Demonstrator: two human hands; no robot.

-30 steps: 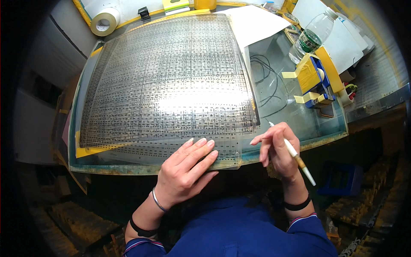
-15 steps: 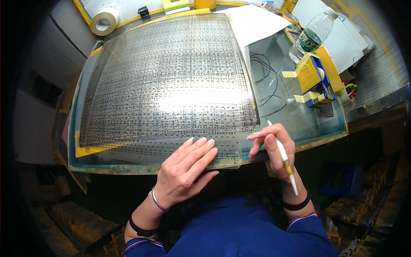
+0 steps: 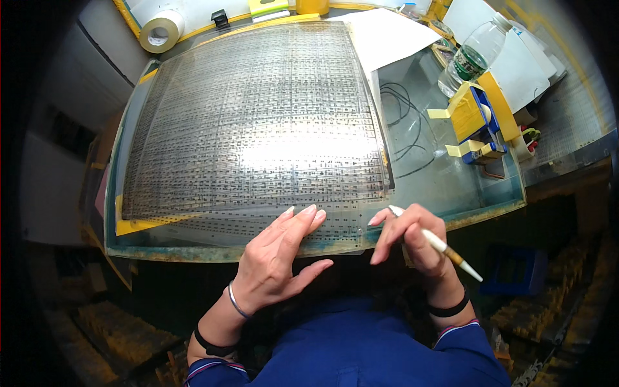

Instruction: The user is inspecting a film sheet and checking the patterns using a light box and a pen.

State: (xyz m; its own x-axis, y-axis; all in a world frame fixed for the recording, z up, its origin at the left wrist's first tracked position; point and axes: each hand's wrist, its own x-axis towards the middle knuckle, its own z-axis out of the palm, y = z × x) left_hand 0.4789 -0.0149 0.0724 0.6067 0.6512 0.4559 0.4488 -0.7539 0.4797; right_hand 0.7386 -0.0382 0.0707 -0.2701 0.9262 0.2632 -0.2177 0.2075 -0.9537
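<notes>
Head view, left to right: left hand (image 3: 278,258) flat, fingers spread, pressing near edge of large clear printed film sheet (image 3: 258,129) on glass light table (image 3: 451,193); right hand (image 3: 412,238) just beside, gripping white pen-shaped tool with tan band (image 3: 438,245), tip at film edge.

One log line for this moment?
left hand: flat on patterned film sheet | right hand: holding pen at sheet's near edge | light table: lit

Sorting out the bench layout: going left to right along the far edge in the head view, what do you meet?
Tape roll → black clip → white paper sheet → plastic water bottle.
</notes>
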